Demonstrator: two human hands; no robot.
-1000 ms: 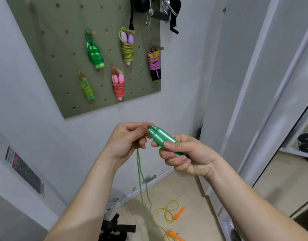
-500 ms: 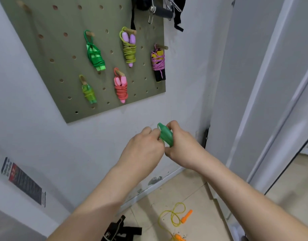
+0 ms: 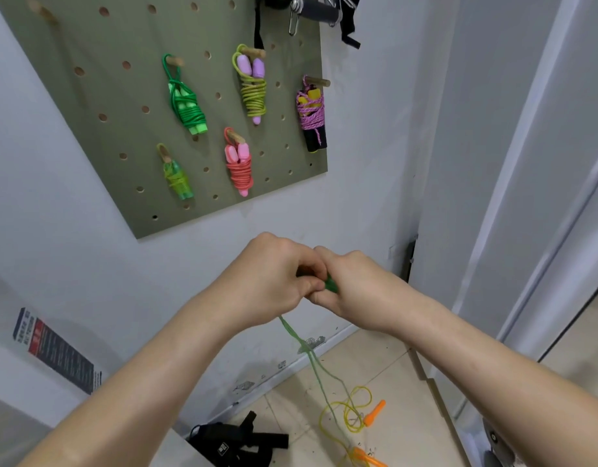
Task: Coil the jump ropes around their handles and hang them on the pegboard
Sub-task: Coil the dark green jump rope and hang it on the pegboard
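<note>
1. Olive pegboard (image 3: pixel 88 129), matte and drilled with round holes, carries five coiled ropes on wooden pegs against a pale wall.
2. Since a second ago I see my hands closed together, hiding the glossy green handles (image 3: pixel 331 285).
3. My left hand (image 3: pixel 267 281) and right hand (image 3: pixel 358 288) both clench them; the thin green rope (image 3: pixel 319 372) trails to the tiled floor (image 3: pixel 392 372) beside a yellow rope (image 3: pixel 350 412).

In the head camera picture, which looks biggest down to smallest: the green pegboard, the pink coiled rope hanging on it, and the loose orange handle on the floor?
1. The pegboard, by far the largest.
2. The pink coiled rope.
3. The orange handle, smallest as seen, though it lies at a different distance from the camera, so its true size against the rope is unsure.
</note>
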